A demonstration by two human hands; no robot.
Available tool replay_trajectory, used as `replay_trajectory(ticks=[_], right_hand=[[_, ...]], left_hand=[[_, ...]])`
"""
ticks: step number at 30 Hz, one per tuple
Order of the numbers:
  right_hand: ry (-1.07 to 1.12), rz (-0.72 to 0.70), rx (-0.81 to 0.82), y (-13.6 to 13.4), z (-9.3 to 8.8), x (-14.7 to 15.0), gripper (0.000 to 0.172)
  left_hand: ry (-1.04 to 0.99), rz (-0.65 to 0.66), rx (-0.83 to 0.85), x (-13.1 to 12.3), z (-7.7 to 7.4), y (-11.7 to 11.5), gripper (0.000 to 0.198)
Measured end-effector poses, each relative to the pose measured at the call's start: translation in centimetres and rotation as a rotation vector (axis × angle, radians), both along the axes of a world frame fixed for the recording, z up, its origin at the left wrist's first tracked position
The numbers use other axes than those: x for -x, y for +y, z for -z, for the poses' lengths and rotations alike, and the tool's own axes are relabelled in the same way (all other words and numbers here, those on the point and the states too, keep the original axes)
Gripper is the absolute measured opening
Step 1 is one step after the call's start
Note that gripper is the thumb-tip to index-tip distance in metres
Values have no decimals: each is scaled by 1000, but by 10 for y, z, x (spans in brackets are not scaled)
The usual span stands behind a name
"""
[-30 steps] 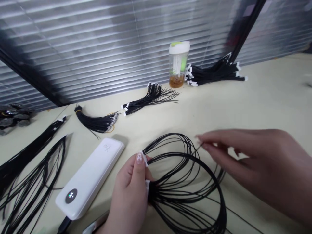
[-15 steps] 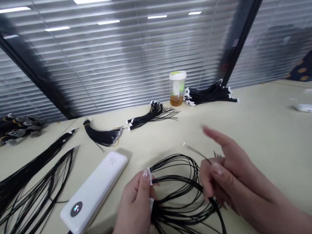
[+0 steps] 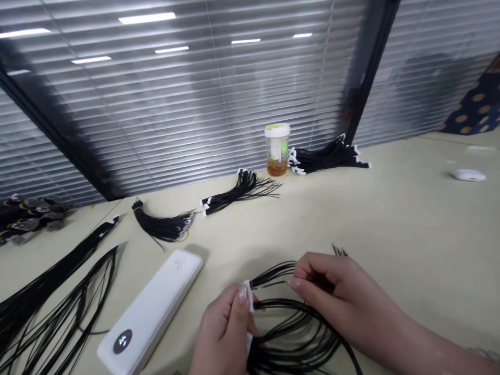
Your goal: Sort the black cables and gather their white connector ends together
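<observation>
My left hand [image 3: 222, 330] is closed on a white connector [image 3: 249, 297], gripped between thumb and fingers. Several thin black wires [image 3: 273, 274] run out of its right side and curve round in loops. Below it, a second white piece, partly covered by my fingers, ends a thicker bundle of black wires [image 3: 289, 358]. My right hand [image 3: 344, 294] is just right of the connector, thumb and forefinger pinched on a thin black wire whose end points at the connector. Whether that end touches the connector I cannot tell. Bare wire ends [image 3: 339, 250] stick out behind the right hand.
A white power bank [image 3: 152, 312] with a lit display lies left of my hands. Further left are long black wire bundles [image 3: 58, 278]. Shorter bundles [image 3: 238, 192] and a lidded cup [image 3: 277, 151] stand along the blinds. A white case [image 3: 469, 175] lies far right.
My right hand has moved left to the connector, bringing the wire with it, and its raised forefinger has come down into a pinch. My left hand keeps its hold; the view has shifted slightly.
</observation>
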State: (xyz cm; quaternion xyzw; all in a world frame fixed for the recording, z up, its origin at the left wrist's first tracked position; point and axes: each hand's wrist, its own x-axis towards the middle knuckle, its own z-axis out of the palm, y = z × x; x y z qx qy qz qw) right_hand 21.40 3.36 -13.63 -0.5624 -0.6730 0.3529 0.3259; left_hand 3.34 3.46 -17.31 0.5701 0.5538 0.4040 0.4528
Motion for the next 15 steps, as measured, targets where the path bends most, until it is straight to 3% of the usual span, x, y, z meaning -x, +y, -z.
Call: replay_trajectory(ticks=[15], right_hand=[[32, -8, 32, -1, 7, 4, 27]], left_hand=[[4, 47, 19, 0, 3, -2, 49]])
